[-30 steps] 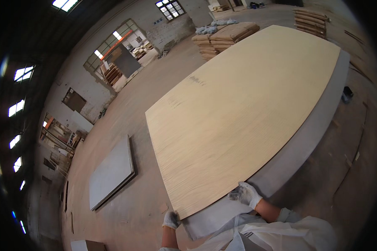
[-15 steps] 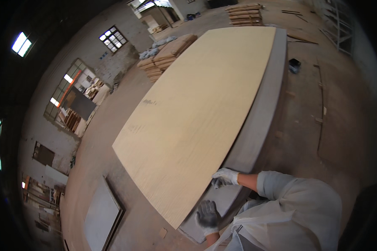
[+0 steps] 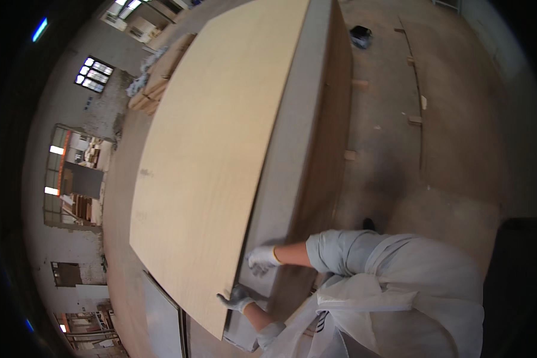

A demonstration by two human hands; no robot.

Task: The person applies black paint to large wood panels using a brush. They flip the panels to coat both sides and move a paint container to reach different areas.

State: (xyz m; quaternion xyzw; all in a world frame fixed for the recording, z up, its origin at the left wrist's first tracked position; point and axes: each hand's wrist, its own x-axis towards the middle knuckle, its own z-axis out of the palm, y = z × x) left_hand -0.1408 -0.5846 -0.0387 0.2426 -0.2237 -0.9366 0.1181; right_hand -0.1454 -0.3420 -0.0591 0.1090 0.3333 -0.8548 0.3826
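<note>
A large pale wood veneer sheet lies on a long stack of boards with a grey top. The sheet sits askew, leaving a strip of the grey top bare along its right side. At the sheet's near right edge, my gloved left hand is open, its fingers spread and one reaching over the edge. Just beyond it, my gloved right hand hangs over the grey strip beside the same edge, fingers loosely bent and apart. Whether its fingertips touch the sheet is hard to make out.
Left of the stack, a smaller grey panel stands low by the sheet's near corner. Brown bundles lie at the far left. On the floor to the right are a dark bag-like object and a long thin strip with small wood blocks.
My view has swung right and nearer, so the stack appears further left. My left hand has moved from the grey top to the sheet's edge. My right hand has come off its hold on that edge.
</note>
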